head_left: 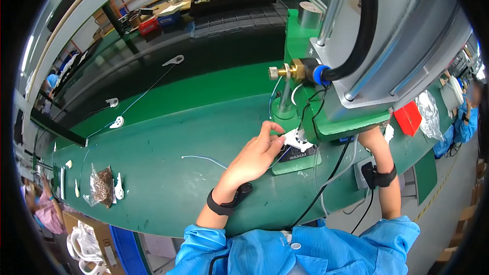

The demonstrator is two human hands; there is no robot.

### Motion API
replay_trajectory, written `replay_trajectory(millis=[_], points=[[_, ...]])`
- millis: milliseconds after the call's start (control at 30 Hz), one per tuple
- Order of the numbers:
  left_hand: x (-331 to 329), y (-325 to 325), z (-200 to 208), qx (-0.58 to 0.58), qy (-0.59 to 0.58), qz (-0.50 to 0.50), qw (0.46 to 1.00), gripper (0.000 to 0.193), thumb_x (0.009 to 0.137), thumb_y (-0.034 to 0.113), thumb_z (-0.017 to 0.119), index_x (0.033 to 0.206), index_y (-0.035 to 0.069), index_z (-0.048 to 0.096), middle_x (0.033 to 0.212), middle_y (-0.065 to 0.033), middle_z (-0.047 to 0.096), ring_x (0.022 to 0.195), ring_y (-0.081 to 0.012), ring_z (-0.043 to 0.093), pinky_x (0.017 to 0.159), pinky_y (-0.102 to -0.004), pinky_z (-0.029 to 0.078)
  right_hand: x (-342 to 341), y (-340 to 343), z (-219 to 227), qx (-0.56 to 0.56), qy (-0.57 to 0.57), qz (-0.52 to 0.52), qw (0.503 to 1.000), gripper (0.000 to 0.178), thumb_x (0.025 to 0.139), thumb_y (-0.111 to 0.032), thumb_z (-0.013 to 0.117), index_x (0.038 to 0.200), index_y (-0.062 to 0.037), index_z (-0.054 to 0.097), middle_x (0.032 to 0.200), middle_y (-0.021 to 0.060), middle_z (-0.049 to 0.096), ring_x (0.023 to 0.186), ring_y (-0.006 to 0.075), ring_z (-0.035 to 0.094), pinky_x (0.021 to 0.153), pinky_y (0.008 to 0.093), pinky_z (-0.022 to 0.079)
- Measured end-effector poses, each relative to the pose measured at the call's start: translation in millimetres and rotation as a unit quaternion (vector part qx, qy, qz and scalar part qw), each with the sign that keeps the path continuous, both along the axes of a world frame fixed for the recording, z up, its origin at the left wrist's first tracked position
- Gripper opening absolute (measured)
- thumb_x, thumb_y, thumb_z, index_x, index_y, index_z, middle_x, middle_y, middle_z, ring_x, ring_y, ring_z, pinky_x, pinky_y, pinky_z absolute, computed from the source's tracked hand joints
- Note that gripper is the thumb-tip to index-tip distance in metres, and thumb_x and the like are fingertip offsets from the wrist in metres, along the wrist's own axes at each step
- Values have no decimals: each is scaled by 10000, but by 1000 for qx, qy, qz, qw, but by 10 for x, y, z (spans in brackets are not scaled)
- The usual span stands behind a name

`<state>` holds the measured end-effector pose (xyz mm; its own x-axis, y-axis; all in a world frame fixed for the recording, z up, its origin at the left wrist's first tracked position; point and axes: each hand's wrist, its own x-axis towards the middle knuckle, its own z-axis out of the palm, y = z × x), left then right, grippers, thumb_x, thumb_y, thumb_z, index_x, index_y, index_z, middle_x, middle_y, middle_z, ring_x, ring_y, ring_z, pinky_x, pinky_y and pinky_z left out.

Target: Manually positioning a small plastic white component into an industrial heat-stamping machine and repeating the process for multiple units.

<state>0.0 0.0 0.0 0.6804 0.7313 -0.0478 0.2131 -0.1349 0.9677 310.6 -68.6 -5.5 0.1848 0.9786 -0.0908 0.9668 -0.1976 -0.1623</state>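
My left hand (254,154) is at the base of a green bench press (300,165), thumb and fingers pinching the near edge of a white plastic part (297,140). That part sits over a dark block on the press base, below the press head. A thin blue-and-white wire (201,159) trails leftward from beside this hand over the table. My right hand (374,140) reaches behind the right side of the press head; its fingers are hidden there. Each wrist wears a black band.
A brass valve (285,71) and black air hose project from the press cylinder. More white parts with wires (117,122) lie at left, near a bag of small brown pieces (103,186). A red bin (407,118) stands at right. Cables hang off the front edge. Other people work around.
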Motion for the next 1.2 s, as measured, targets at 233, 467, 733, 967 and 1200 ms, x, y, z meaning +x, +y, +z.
replay_trajectory(millis=[233,467,733,967,1200], points=[[110,85,-215,-70,-140,24,987,175,919,146,432,1059,42,415,679,-12,474,630,-77,432,581,-238,354,193,103,-393,141,-15,48,989,366,715,-62,593,1079,-40,558,1043,210,572,1017,317,539,866,401,420],[-10,213,-111,-93,-132,9,987,128,911,148,459,1015,74,460,754,24,532,682,-46,444,609,-185,357,443,-11,-731,232,-37,92,968,316,716,6,553,1031,-9,561,969,194,600,950,352,557,812,405,445],[-622,1704,-162,163,9,244,956,180,903,176,416,1007,37,463,624,-44,536,580,-131,500,569,-287,398,424,-193,-688,254,55,19,965,231,685,-6,596,915,-6,579,886,165,595,938,365,521,836,429,387],[-759,3469,-561,345,482,235,770,528,850,468,462,1316,229,398,1442,-92,239,1314,-355,208,1008,-574,210,405,-211,-650,256,44,-11,966,214,680,-31,617,892,-17,589,872,147,599,929,346,521,838,430,370],[-1449,3538,-1325,382,522,297,703,364,855,291,499,1209,373,475,1241,-98,447,1217,-313,376,922,-478,375,356,-139,-473,273,34,-7,961,199,676,-55,637,869,-28,598,858,130,602,921,326,522,840,430,353]])
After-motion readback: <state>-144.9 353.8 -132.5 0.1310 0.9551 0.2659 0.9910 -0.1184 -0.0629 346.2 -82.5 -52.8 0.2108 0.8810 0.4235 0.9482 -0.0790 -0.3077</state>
